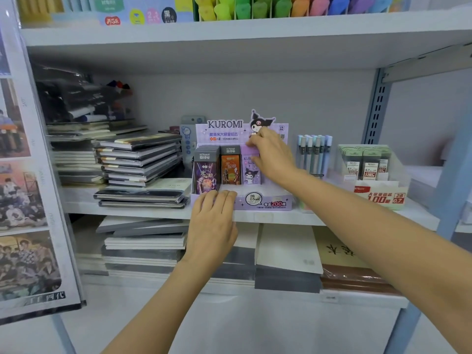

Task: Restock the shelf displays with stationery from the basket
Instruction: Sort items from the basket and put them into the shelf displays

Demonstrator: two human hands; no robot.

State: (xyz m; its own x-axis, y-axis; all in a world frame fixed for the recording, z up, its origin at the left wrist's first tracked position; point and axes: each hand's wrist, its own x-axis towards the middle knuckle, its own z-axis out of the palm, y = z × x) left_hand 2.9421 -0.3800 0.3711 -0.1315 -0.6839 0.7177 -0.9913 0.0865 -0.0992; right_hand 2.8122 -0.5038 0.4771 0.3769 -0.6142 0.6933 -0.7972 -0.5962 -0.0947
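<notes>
A purple Kuromi display box stands on the middle shelf. It holds rows of small lead-refill packs: dark purple ones, orange ones and lilac ones. My left hand rests on the box's front left edge with its fingers over the rim. My right hand reaches into the box at the lilac row, its fingertips pinching the top of a lilac pack. The basket is out of view.
Stacks of wrapped notebooks lie left of the box. Pastel pens and a green refill display stand to its right. Highlighters fill the top shelf. Paper pads lie below. A poster panel hangs at left.
</notes>
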